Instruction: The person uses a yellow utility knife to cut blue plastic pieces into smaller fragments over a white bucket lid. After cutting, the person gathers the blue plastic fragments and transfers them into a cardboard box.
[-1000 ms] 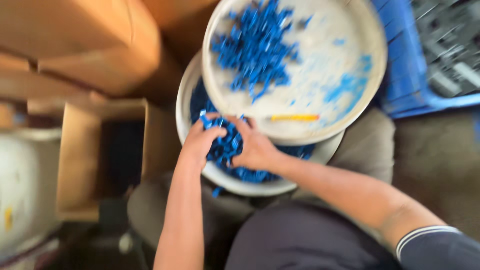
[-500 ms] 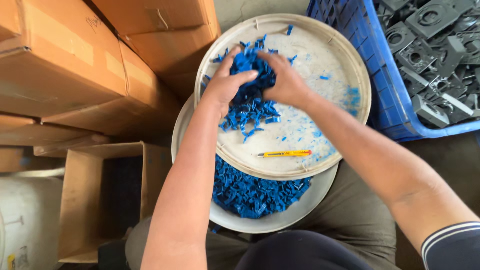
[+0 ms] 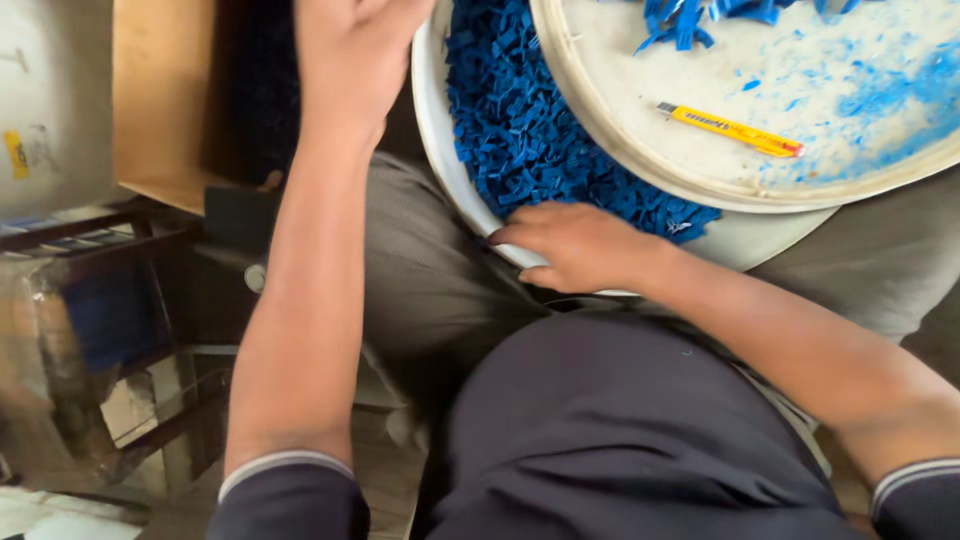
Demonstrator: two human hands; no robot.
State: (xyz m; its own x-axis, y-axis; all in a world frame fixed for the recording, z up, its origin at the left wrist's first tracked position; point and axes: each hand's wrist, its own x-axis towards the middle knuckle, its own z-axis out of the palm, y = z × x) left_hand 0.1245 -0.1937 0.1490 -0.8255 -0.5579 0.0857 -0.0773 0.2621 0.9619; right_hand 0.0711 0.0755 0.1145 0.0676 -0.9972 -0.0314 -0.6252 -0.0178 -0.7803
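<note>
Lower basin gripped at its near rim

The white basin [image 3: 440,150] of blue plastic pieces [image 3: 520,120] is clasped at six o'clock by the right hand [image 3: 575,245]; the left hand [image 3: 350,60], at ten o'clock, is cropped, its grip undeterminable; beyond, a yellow utility knife [image 3: 730,130] lies in the upper tray [image 3: 700,185].

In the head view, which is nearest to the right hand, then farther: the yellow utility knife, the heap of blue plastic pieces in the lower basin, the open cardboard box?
1. Heap of blue plastic pieces: just above the right hand.
2. Yellow utility knife: upper right, on the top tray.
3. Open cardboard box: far left, farthest.
</note>
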